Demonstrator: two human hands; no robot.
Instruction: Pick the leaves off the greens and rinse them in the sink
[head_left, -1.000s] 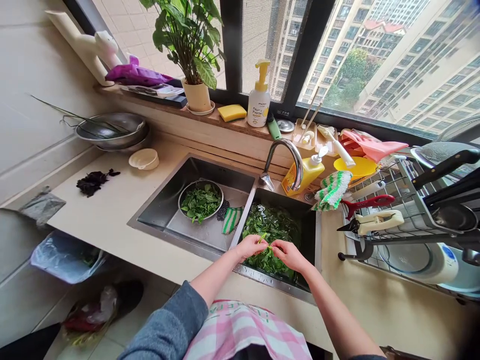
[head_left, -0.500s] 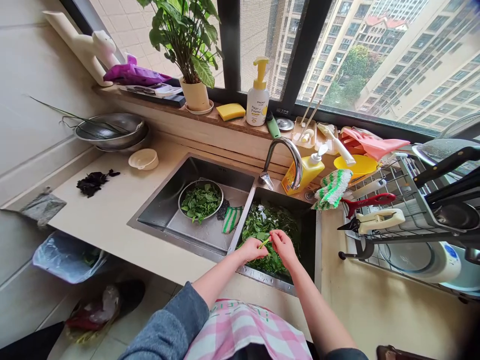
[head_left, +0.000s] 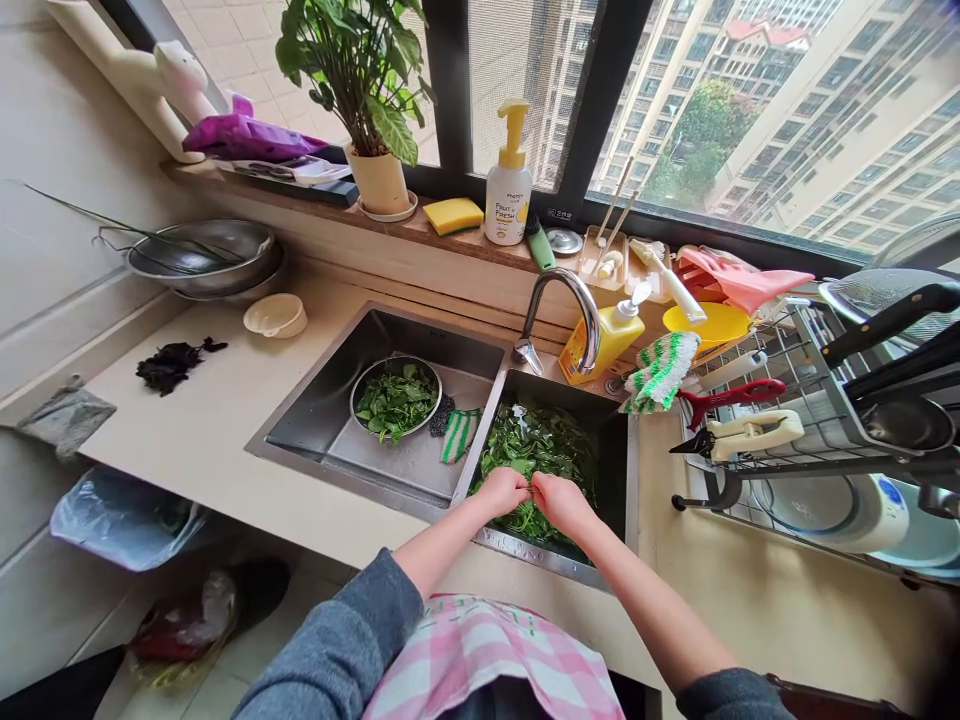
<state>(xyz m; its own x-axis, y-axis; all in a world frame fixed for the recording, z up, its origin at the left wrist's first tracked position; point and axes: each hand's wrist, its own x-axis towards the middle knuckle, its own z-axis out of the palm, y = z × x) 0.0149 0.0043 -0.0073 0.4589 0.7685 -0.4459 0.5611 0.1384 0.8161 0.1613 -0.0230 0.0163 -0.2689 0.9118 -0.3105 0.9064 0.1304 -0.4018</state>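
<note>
Leafy greens (head_left: 547, 440) crowd the right basin (head_left: 616, 470), a faucet (head_left: 561, 275) arching over its back edge.
A yellow bottle (head_left: 602, 347) stands behind; a bowl (head_left: 352, 399) of leaves (head_left: 396, 402) and a striped cloth (head_left: 459, 435) lie in the left basin (head_left: 371, 458). Partly blocking the greens, left hand (head_left: 502, 492) and right hand (head_left: 561, 502) nearly touch, grips pinched on a green stem (head_left: 529, 489) mostly hidden between them.

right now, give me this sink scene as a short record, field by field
left hand: pinching a green sprig, mostly hidden from view
right hand: pinching close beside it, over the right basin
right basin contents: leafy greens in water
left basin: bowl of greens, striped cloth to its right
faucet: arched at the back edge
</note>
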